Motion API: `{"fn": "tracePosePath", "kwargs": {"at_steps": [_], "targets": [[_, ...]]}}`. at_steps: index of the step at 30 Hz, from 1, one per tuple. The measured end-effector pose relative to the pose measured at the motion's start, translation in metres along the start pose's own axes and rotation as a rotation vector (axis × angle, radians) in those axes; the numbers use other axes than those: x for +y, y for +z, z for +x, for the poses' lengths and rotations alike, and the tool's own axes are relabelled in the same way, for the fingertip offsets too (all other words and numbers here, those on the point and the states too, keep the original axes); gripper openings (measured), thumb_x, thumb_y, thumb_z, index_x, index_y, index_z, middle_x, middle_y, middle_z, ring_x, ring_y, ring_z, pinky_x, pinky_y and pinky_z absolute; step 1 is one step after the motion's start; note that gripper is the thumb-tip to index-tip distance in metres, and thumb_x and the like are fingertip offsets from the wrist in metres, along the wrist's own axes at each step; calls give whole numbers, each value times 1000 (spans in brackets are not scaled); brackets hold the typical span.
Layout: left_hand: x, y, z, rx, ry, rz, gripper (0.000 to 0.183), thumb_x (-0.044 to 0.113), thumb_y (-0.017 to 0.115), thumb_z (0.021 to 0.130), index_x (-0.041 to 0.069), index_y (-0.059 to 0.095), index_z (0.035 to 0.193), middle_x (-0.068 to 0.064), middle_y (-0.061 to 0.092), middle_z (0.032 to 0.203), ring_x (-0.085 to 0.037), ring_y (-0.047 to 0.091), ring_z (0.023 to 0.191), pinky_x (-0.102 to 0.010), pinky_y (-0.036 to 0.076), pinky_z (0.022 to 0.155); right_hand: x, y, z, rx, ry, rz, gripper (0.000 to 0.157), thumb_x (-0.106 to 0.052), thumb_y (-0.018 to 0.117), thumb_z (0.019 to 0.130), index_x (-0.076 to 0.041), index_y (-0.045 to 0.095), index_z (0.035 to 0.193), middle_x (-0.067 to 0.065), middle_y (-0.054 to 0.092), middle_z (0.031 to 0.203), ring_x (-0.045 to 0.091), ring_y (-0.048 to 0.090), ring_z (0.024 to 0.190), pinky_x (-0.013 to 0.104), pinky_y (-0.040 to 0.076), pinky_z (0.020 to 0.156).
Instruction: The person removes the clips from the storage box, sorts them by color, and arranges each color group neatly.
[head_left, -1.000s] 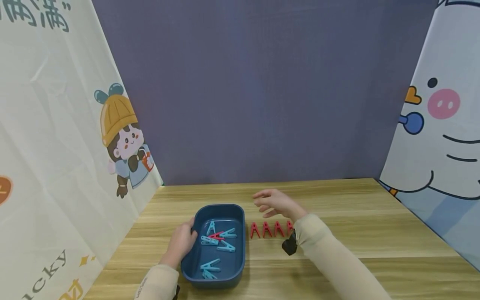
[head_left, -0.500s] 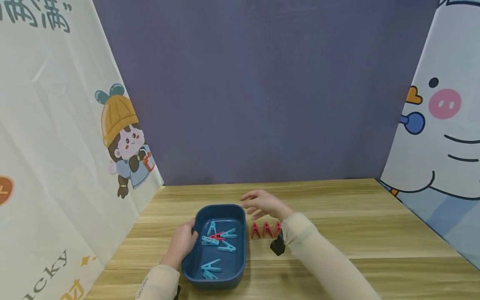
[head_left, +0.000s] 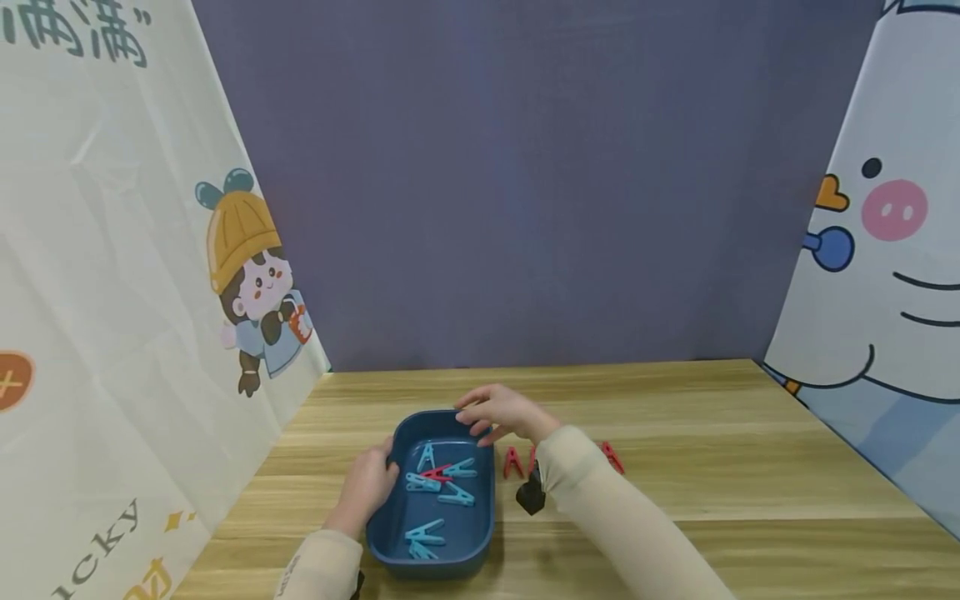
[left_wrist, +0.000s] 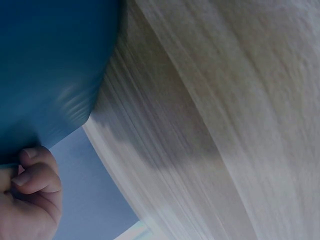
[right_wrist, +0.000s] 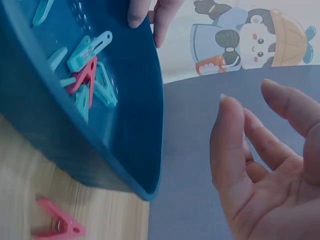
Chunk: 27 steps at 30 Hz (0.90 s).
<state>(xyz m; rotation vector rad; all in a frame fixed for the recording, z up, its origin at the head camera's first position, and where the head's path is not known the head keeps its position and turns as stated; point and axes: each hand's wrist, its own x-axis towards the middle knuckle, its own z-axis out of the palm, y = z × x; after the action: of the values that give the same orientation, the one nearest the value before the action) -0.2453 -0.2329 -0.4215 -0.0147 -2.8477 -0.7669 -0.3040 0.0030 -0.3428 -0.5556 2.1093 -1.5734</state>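
Note:
My left hand (head_left: 366, 485) grips the left rim of a dark blue plastic bin (head_left: 480, 521), thumb over the inner side. Its curled fingers also show at the bin's wall in the left wrist view. Inside the bin lie several light blue clothespins (head_left: 456, 495) and one red clothespin (right_wrist: 85, 76). My right hand (head_left: 504, 412) hovers at the bin's far right corner. In the right wrist view its thumb and fingers are apart, with nothing between them. Right of the bin, red clothespins (head_left: 513, 463) lie on the table, partly hidden by the right sleeve.
The wooden table (head_left: 712, 467) reaches back to a plain purple-grey backdrop (head_left: 525, 183). Printed cartoon sheets stand at the left (head_left: 112, 275) and right (head_left: 862, 333) sides. A separate red clothespin (head_left: 612, 457) lies tilted beyond the right sleeve.
My right hand has moved left, from above the red clothespins to the bin's far right corner. The rightmost red clothespin has come into view behind the sleeve. My left hand keeps its hold.

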Motion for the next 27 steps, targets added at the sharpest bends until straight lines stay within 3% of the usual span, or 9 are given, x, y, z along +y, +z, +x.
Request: {"fn": "tracePosePath", "kwargs": {"at_steps": [10,16,23,27], "targets": [[-1,1,1,4,15,8,45,1,55,87,-12,45,128,-27,51,124,-39,49,114,-49,44,90,-3,22,14,-3,-2,13,32,-18,65,85,-4,62,114,11,61,103,29,62,87,44,55,72],[-4,1,2,-10,3,6,45,2,55,88,-11,44,129,-27,51,125,-39,49,114,-50,43,90,-4,41,22,10,-6,34,28,-15,64,86,-2,63,111,13,62,101,31,61,86,40,56,67],[-4,1,2,12,42,19,44,1,57,86,-12,47,127,-27,54,120,-38,52,110,-49,45,88,0,60,33,26,-2,46,30,-13,64,86,3,61,112,13,62,97,27,61,79,42,55,68],[-3,0,2,14,45,19,44,1,57,86,-12,47,126,-27,54,119,-38,53,109,-50,45,88,4,65,37,32,0,52,30,-13,63,87,3,61,112,11,62,96,31,61,84,44,55,71]]}}
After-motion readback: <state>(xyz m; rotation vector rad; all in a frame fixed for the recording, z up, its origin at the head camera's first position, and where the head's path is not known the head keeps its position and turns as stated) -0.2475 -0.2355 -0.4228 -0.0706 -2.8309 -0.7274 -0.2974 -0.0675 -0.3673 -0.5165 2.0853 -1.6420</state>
